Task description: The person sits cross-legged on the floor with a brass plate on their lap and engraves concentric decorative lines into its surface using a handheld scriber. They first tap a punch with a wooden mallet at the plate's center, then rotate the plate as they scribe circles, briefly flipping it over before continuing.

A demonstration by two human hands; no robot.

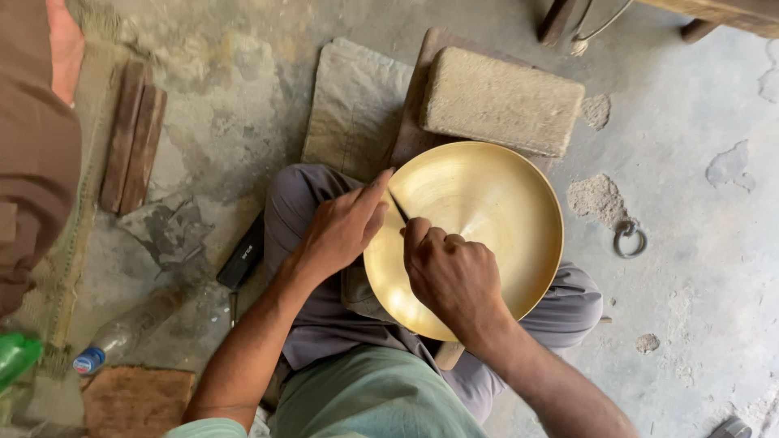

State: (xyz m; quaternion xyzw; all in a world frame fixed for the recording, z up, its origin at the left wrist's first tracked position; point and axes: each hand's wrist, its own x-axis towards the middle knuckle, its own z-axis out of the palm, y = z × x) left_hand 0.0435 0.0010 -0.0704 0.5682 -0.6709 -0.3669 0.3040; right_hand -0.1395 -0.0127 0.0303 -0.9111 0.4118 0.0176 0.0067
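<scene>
1. At the frame's centre, I see a brass dish (479, 219) resting on the seated person's lap.
2. The left hand (345, 227) and right hand (450, 272) both pinch a thin dark tool (398, 207) against the dish.
3. Upper centre, a stone block (499, 97) lies behind the dish.

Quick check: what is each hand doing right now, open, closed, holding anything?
Left hand: closed on a thin dark tool at the brass dish.
Right hand: closed, pressing the same tool.
</scene>
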